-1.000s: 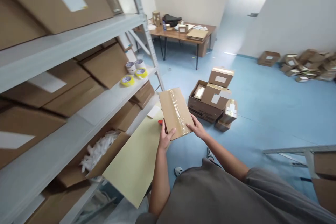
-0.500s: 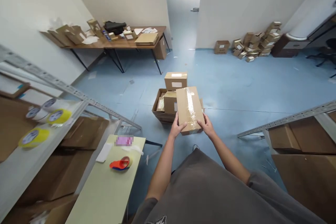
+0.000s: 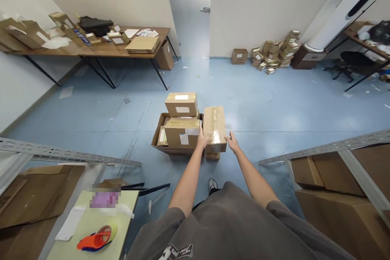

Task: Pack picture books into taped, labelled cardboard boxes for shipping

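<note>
A taped cardboard box point(image 3: 214, 120) rests on a smaller box point(image 3: 213, 157) on the floor, just right of a larger open carton point(image 3: 157, 134). My left hand point(image 3: 203, 139) is at its near left edge, fingers stretched out between it and the carton, thumb over the box's top. At the right corner, my right hand point(image 3: 232, 142) is open, with its fingers apart from the box and its thumb close to the edge. Inside the carton is a labelled box point(image 3: 175, 134), and another taped box point(image 3: 182, 105) sits higher behind it.
A pale table point(image 3: 88, 227) at lower left bears an orange tape dispenser point(image 3: 94, 240). Metal shelves point(image 3: 317, 146) with cardboard boxes flank me. Along the wall are a wooden table point(image 3: 100, 51), a pile of small boxes point(image 3: 274, 55) and a door point(image 3: 190, 16).
The taped box has gone from being held up in both hands to resting beside the carton. My fingers have loosened from it. The view has shifted to the right.
</note>
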`<state>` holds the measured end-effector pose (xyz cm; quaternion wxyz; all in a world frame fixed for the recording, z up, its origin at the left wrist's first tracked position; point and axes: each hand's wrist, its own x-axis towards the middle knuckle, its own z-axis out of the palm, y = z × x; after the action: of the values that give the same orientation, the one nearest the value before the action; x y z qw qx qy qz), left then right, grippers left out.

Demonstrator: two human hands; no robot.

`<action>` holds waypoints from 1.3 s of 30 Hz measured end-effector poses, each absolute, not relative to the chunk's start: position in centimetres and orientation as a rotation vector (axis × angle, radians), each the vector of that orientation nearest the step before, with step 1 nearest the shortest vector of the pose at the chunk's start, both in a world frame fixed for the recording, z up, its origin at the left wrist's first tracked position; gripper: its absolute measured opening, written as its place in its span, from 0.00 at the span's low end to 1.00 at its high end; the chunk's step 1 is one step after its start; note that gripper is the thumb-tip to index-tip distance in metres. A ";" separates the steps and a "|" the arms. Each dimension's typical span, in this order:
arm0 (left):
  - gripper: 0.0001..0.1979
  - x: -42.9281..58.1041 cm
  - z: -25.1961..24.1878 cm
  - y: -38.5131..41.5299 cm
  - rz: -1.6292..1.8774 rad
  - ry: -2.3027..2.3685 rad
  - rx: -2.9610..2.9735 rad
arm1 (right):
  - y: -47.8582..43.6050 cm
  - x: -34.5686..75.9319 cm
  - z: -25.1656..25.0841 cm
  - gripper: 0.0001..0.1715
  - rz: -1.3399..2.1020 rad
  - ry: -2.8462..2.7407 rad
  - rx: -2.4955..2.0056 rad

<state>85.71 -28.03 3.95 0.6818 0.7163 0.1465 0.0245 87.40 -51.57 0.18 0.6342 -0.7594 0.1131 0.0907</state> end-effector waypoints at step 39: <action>0.14 37.1 10.6 2.7 0.990 1.169 1.425 | -9.0 57.9 10.6 0.47 0.635 -0.943 -1.587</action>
<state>37.08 2.66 10.60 0.5008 0.5895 0.4836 0.4096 57.89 -9.03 10.65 0.5602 -0.6734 -0.4002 0.2694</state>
